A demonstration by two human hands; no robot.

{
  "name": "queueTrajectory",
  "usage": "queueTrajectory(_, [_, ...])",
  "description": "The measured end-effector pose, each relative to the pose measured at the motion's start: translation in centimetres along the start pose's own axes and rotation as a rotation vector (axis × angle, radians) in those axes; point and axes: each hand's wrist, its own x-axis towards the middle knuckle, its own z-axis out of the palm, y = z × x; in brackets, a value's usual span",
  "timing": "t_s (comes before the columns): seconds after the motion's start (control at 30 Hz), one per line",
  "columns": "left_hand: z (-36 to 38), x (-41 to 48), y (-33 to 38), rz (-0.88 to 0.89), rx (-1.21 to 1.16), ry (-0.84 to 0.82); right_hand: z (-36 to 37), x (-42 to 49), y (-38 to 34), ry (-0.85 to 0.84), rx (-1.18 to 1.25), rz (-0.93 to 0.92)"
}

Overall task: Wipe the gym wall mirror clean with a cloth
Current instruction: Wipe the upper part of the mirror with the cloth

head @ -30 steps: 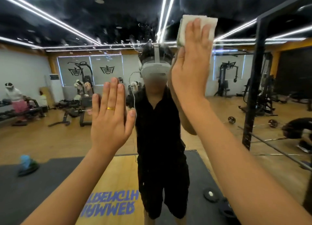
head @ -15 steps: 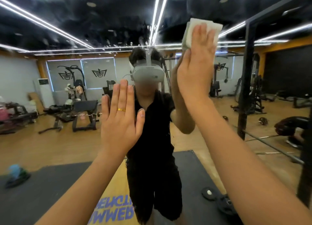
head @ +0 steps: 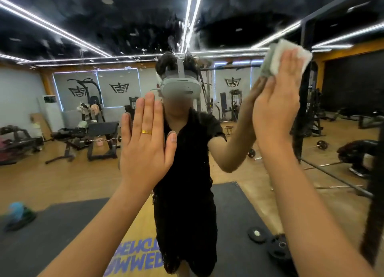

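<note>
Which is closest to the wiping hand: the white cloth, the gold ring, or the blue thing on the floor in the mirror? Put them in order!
1. white cloth: under the right hand fingers, upper right.
2. gold ring: on the left hand, mid-view.
3. blue thing: blurry reflection on the floor, far lower left.

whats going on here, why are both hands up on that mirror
A person is wiping a gym wall mirror. The right hand presses a folded white cloth against the glass, high on the right, fingers straight. The left hand lies flat on the glass lower down, holding nothing. Higher up, droplets and smears show near the middle, so that part is not yet clean.
</note>
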Motion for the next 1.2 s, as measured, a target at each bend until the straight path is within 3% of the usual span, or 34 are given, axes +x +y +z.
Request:
queueTrajectory(0.13, [0.2, -0.1, 0.1, 0.000, 0.009, 0.012, -0.5, -4.2, 0.8, 0.004, -0.049, 0.080])
queueTrajectory(0.23, [0.2, -0.1, 0.1, 0.006, 0.014, 0.006, -0.8, -3.8, 0.4, 0.023, 0.044, 0.072])
queueTrajectory(0.33, [0.2, -0.1, 0.3, -0.005, 0.015, -0.006, -0.7, -0.5, -1.4, 0.051, 0.116, -0.061])
queueTrajectory(0.47, [0.0, -0.2, 0.1, -0.013, 0.015, -0.016, 1.8, 1.4, -4.0, -0.106, 0.058, -0.178])
queueTrajectory(0.7, [0.1, 0.1, 0.3, -0.015, 0.008, 0.004, 4.6, 1.0, -5.7, -0.017, -0.003, -0.258])
queueTrajectory(0.97, [0.1, 0.0, 0.5, -0.015, 0.007, -0.015, 6.3, -2.7, -9.3, -0.290, -0.120, -0.678])
queueTrajectory(1.07, [0.0, 0.0, 0.4, -0.014, 0.025, -0.004, 5.5, -1.7, -8.2, -0.279, -0.083, -0.641])
queueTrajectory(1.2, [-0.1, 0.0, 0.6, -0.014, 0.017, 0.016, 5.3, -0.7, -7.9, -0.146, -0.058, -0.422])
